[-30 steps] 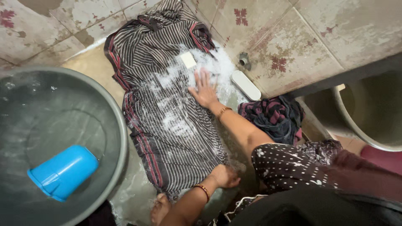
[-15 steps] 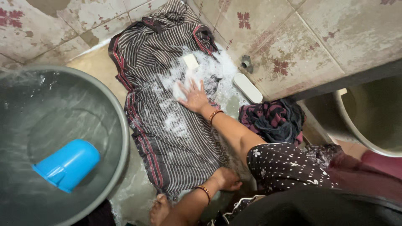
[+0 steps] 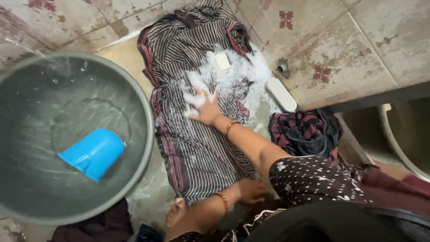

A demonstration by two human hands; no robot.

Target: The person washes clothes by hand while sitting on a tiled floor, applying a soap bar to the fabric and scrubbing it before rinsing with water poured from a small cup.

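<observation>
From the head view, my right hand [image 3: 204, 107] lay flat and unclenched on the soapy striped cloth [image 3: 197, 134] spread across the tiled floor [image 3: 358, 45]. My left hand [image 3: 248, 190] clenched the cloth's near edge beside the grey basin [image 3: 148, 148].

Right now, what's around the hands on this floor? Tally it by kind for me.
Striped cloth, spread out and soapy, under both hands: 1
Dark bundled cloth: 1
Soap bar: 1
White oblong object: 1
Grey water basin: 1
Blue cup, floating in the basin: 1
Total: 6
</observation>
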